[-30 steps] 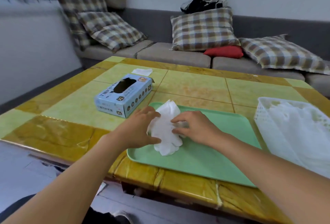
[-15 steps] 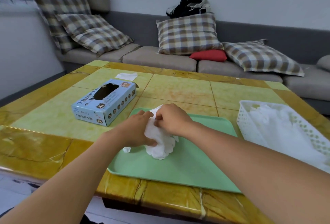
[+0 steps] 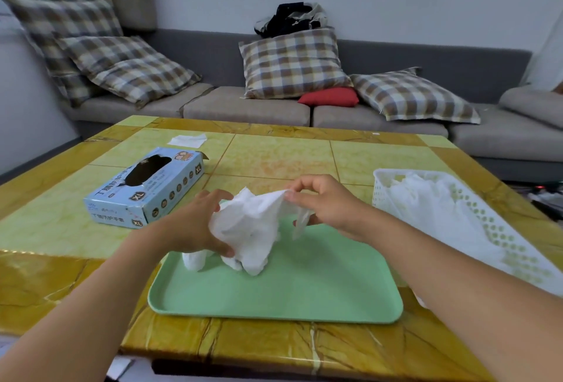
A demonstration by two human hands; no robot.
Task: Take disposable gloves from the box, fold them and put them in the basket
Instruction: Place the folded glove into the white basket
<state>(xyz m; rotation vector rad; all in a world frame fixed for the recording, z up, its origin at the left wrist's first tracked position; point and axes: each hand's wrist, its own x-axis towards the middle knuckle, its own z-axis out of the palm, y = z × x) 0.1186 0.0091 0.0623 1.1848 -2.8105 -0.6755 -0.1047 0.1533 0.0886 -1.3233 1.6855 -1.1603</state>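
Observation:
A crumpled white disposable glove [image 3: 253, 229] hangs just above the green tray [image 3: 304, 296] in the middle of the table. My left hand [image 3: 195, 226] grips its left side, with glove fingers dangling below. My right hand [image 3: 323, 202] pinches its upper right edge and pulls it taut. The light blue glove box [image 3: 146, 189] lies to the left, its dark opening facing up. The white perforated basket [image 3: 475, 217] stands at the right, holding several white gloves.
A small white piece [image 3: 188, 140] lies on the yellow tiled table [image 3: 274, 156] behind the box. A grey sofa [image 3: 249, 107] with checked cushions runs along the far side. The table's front edge is close to me.
Both hands have lifted the glove off the tray and spread it apart; earlier it lay pressed flat on the tray. The camera has shifted a little to the left.

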